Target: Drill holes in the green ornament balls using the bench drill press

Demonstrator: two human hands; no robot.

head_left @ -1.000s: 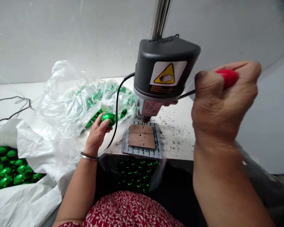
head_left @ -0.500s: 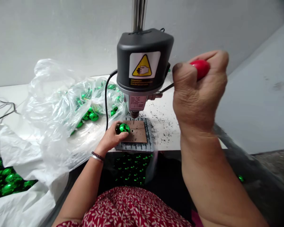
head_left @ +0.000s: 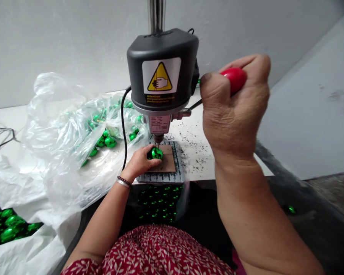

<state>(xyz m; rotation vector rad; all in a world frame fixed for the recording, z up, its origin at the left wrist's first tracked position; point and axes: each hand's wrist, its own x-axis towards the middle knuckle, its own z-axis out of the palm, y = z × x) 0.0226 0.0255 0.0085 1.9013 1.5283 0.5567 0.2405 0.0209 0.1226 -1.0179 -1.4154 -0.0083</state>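
Between the thumb and fingers of my left hand (head_left: 140, 160) is a shiny green bauble (head_left: 157, 153). It sits on a brown board (head_left: 169, 162) directly under the bit of a dark grey drill press (head_left: 162, 72). Bit and bauble look very close; whether they touch I cannot tell. My right hand (head_left: 235, 110), raised beside the machine, is closed round the red knob (head_left: 235, 79) of its feed lever (head_left: 195, 104). The board lies over the press's grooved metal base (head_left: 179, 176).
Clear plastic bags (head_left: 60, 114) with several green baubles (head_left: 110, 142) spread over the white table (head_left: 200, 168). Dark shavings surround the base. More green baubles (head_left: 10, 225) lie at lower left beside white sheeting, and others (head_left: 160, 202) below the table edge. A black cable (head_left: 123, 126) hangs near my left hand.
My left hand has moved the bauble to the right across the board, from beside its hole to under the bit. My right hand stays on the knob. The view has shifted slightly.
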